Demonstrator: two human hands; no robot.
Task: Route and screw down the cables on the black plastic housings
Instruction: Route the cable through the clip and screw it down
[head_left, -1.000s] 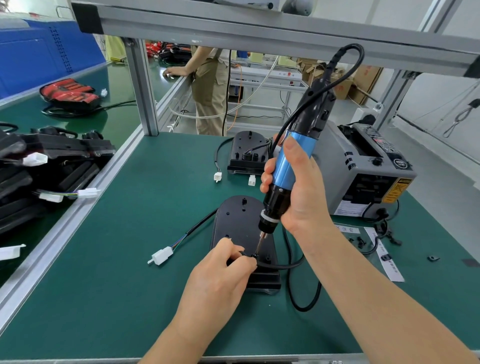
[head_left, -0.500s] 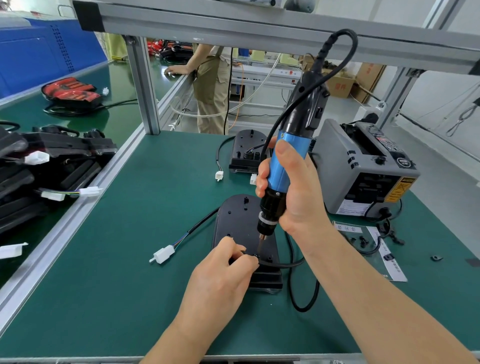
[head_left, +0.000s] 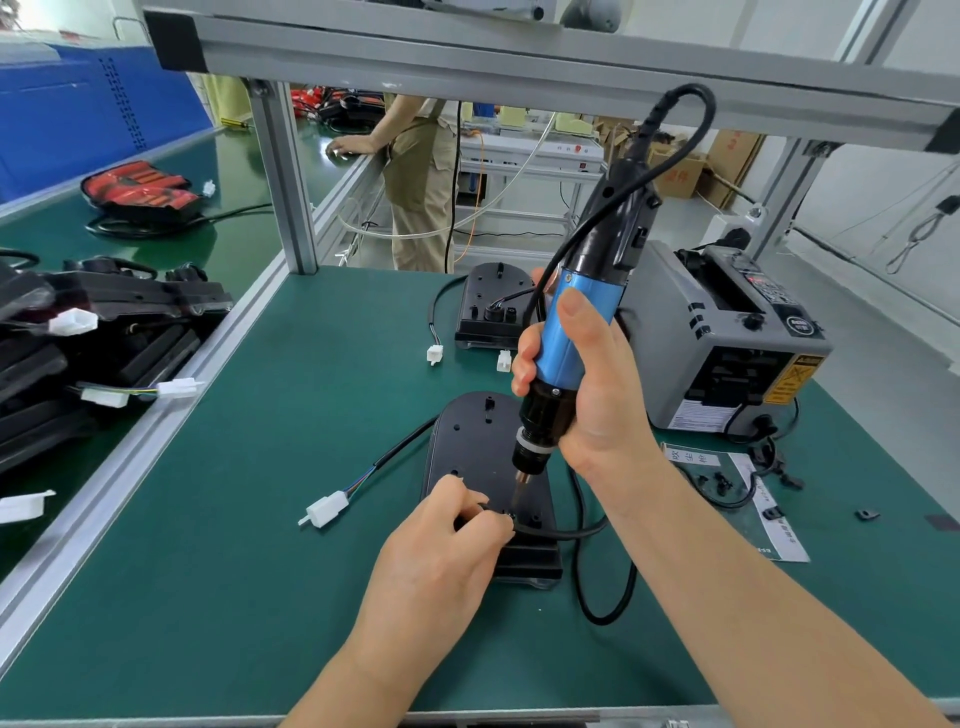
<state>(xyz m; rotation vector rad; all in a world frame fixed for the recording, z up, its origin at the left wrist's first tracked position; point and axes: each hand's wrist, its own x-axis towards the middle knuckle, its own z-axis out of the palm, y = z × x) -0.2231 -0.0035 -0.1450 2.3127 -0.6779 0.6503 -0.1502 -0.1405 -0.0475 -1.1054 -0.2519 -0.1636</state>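
Observation:
A black plastic housing (head_left: 470, 441) lies flat on the green mat in front of me. My left hand (head_left: 441, 551) pinches a black cable (head_left: 566, 532) down on the housing's near end. My right hand (head_left: 592, 395) grips a blue and black electric screwdriver (head_left: 571, 332), held nearly upright, its bit tip touching the housing right beside my left fingertips. The screw itself is too small to make out. The cable loops off to the right of the housing. A thinner lead leaves the housing's left side and ends in a white connector (head_left: 327, 509). A second housing (head_left: 491, 306) with white plugs sits farther back.
A grey tape dispenser (head_left: 727, 348) stands at the right, with paper slips (head_left: 763, 504) and small black clips before it. Stacked black housings (head_left: 93, 343) fill the left bench beyond an aluminium rail (head_left: 156, 431). A frame post (head_left: 285, 176) rises at the back left, and a person stands behind it.
The screwdriver and my right hand have shifted slightly left and more upright over the same spot. My left hand keeps its pinch on the cable.

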